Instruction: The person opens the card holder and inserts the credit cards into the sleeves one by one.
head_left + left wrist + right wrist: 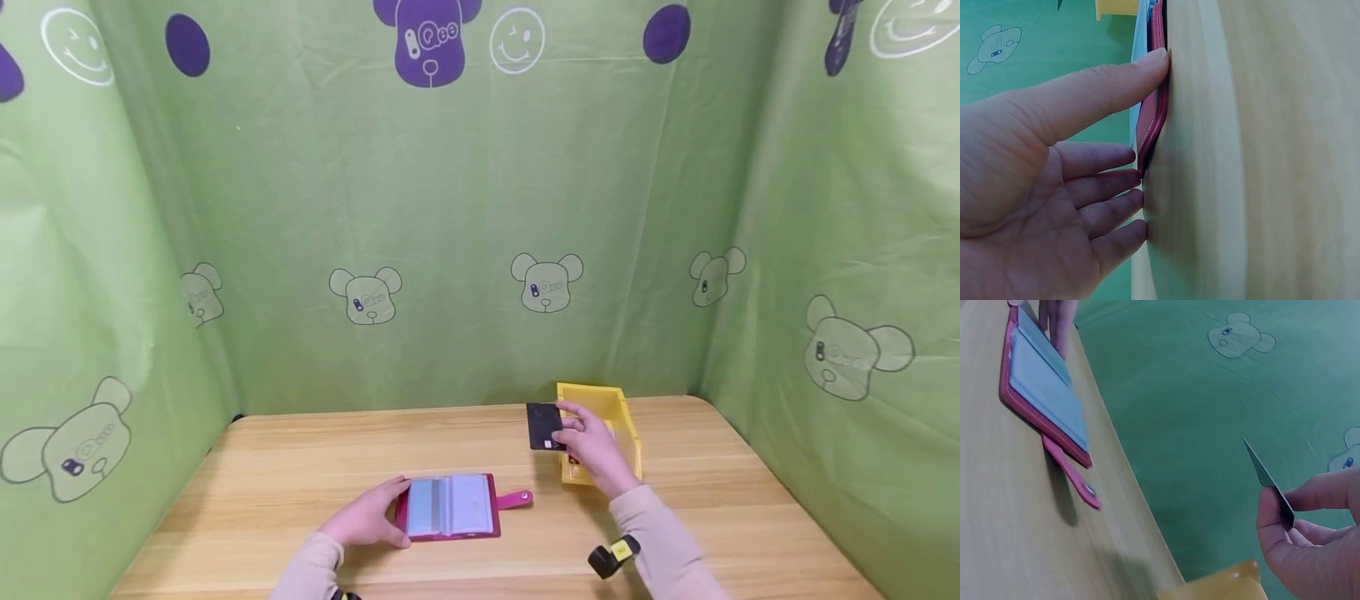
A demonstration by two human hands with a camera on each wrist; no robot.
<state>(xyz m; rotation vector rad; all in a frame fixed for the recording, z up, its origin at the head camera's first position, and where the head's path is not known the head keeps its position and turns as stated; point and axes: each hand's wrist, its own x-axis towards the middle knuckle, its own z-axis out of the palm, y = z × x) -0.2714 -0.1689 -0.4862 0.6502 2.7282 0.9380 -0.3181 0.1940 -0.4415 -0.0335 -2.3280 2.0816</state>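
A card holder [468, 505] with a dark pink cover lies spread flat on the table, its pale blue sleeves facing up and its snap strap [515, 499] pointing right. My left hand [369, 512] rests at its left edge, thumb along the near corner and fingers at the far one; in the left wrist view the fingers are nearly straight. Raised beside the yellow bin, my right hand [592, 443] pinches a black card [543, 426] between thumb and fingers. The right wrist view shows that card [1266, 481] nearly edge-on.
The yellow bin [628, 425] stands at the back right, partly behind my right hand, with small items inside. Green printed curtains [465, 350] enclose the wooden table [315, 450] at the back and both sides.
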